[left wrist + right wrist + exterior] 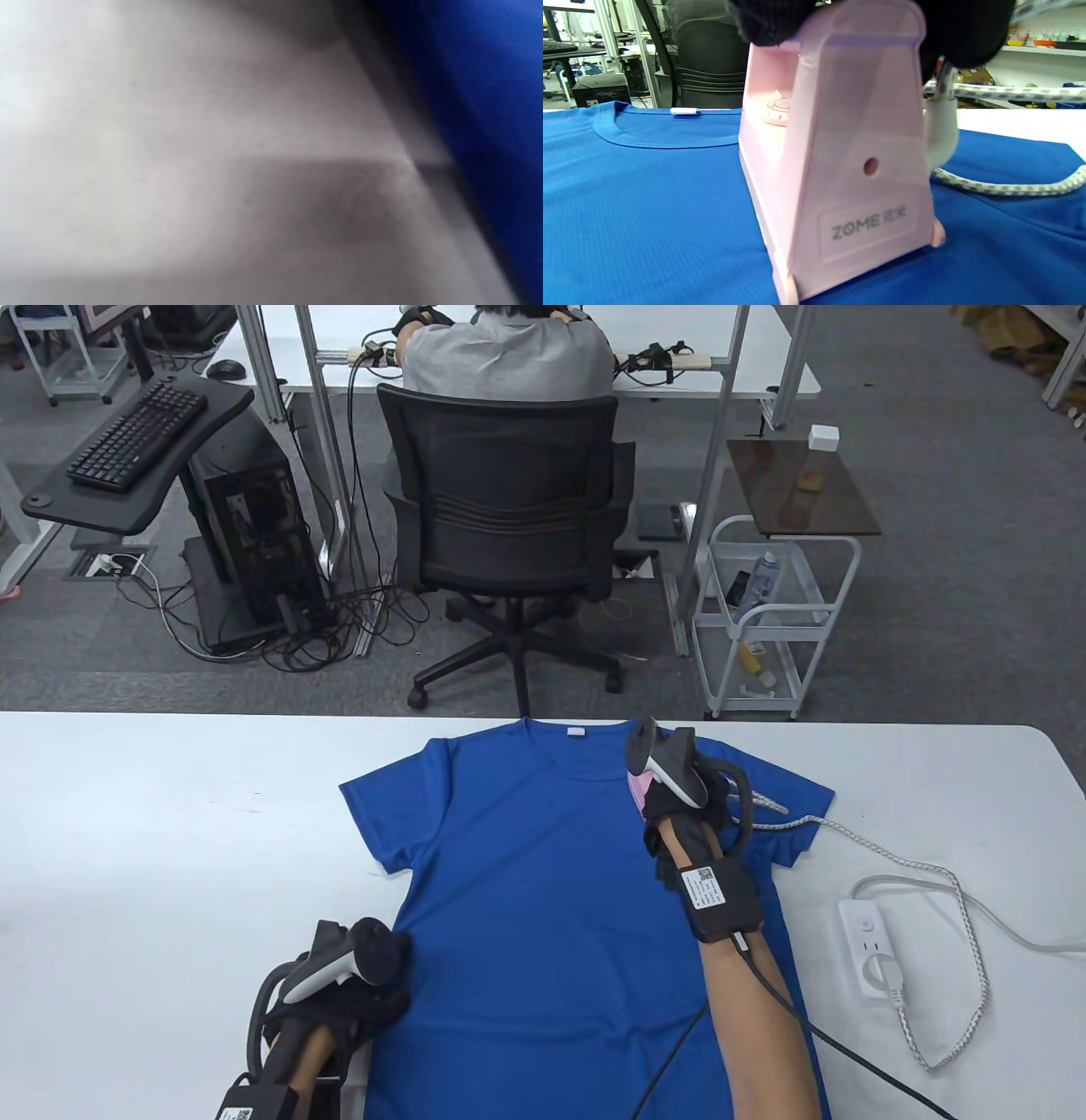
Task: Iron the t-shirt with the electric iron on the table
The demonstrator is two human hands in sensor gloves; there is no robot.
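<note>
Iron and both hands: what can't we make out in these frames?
- Iron soleplate: hidden under its pink body in the right wrist view; the right hand covers the iron in the table view.
- Right hand's grip: cut off by the right wrist view's top edge.
- Left hand: fingers hidden by glove and tracker; the left wrist view is a blur of table and t-shirt.

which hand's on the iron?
The right hand, gripping the pink iron near the shirt's collar. The left hand rests at the shirt's edge.
</note>
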